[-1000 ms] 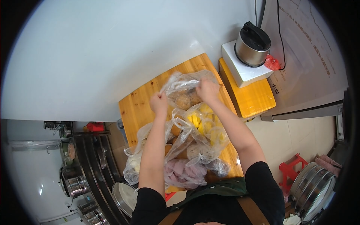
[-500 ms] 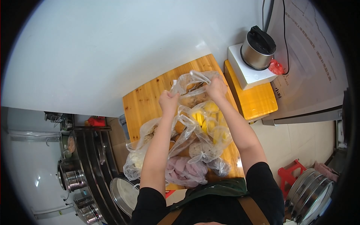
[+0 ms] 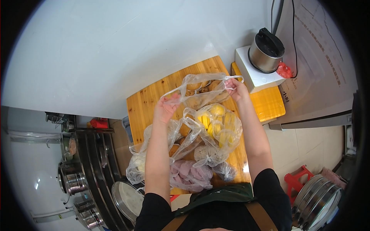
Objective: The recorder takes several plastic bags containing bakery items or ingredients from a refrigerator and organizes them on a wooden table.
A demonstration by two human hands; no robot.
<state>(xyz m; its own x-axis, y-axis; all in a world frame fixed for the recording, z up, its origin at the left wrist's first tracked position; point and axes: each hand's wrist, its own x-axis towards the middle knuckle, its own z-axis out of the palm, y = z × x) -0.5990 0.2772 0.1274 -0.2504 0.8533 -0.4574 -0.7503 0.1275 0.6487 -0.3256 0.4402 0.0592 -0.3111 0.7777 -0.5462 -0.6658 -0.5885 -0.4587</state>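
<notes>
On a wooden table point(image 3: 144, 98), a clear plastic bag point(image 3: 200, 101) of brown, lumpy, roundish pieces lies at the far side, its mouth pulled wide. My left hand point(image 3: 166, 109) holds the left handle, with the film stretched over the fingers. The right handle loop is in my right hand point(image 3: 236, 89), fingers curled at the bag's edge. Nearer to me is a clear bag of yellow pieces point(image 3: 217, 125). Beside it are a bag with pale speckled contents point(image 3: 208, 154) and a bag of purple pieces point(image 3: 190, 175). What exactly the brown pieces are, I cannot tell.
To the right, a steel pot with a black lid point(image 3: 266, 50) stands on a white box point(image 3: 250, 71) over a yellow stool point(image 3: 268, 106). A red stool point(image 3: 296, 179) and stacked steamers point(image 3: 318, 198) are lower right. A dark shelf rack point(image 3: 94, 173) with pots stands left.
My hands have moved apart, the left one leftward and the right one rightward. The bag's mouth has spread wider, showing more of the brown pieces.
</notes>
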